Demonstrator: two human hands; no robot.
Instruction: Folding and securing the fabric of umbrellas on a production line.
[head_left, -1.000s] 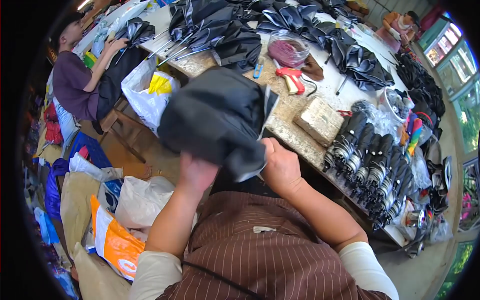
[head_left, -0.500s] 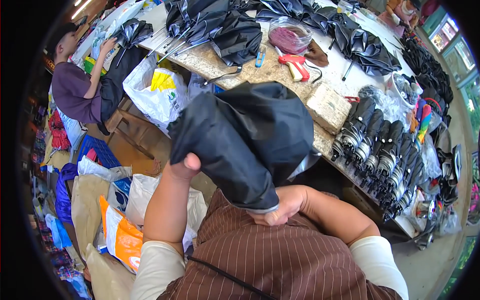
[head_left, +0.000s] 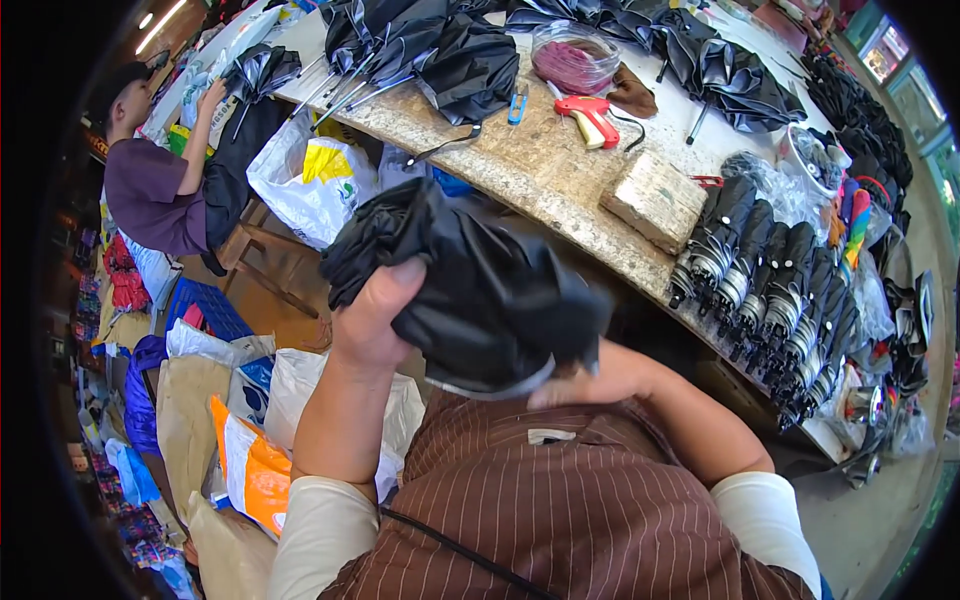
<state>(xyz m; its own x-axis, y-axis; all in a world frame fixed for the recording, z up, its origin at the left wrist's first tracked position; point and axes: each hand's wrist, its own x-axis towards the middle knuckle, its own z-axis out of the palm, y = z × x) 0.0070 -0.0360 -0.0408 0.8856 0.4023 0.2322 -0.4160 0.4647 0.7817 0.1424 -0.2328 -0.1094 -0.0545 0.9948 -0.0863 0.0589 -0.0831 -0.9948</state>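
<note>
A black umbrella [head_left: 470, 310] with loose, bunched fabric and a silvery-grey hem is held in front of my brown striped apron. My left hand [head_left: 378, 305] is closed around its left part, the thumb lying on top of the gathered cloth. By the lower right edge of the canopy is my right hand [head_left: 600, 380]; it is smeared by motion, and its fingers are partly hidden by the fabric. The umbrella's right side is blurred too. Its shaft and handle are hidden.
Ahead, the worktable [head_left: 560, 180] bears open black umbrellas [head_left: 465, 75], a red and white gun-shaped tool [head_left: 590, 118], blue snips [head_left: 517, 104] and a worn block [head_left: 655, 200]. Folded umbrellas [head_left: 770, 290] line its right edge. Bags [head_left: 250, 460] lie left; another person [head_left: 155, 180] works beyond.
The umbrella has turned from slanting to flatter, and its cloth is more bunched. My left hand has come further over it; my right hand has moved up and right along the hem.
</note>
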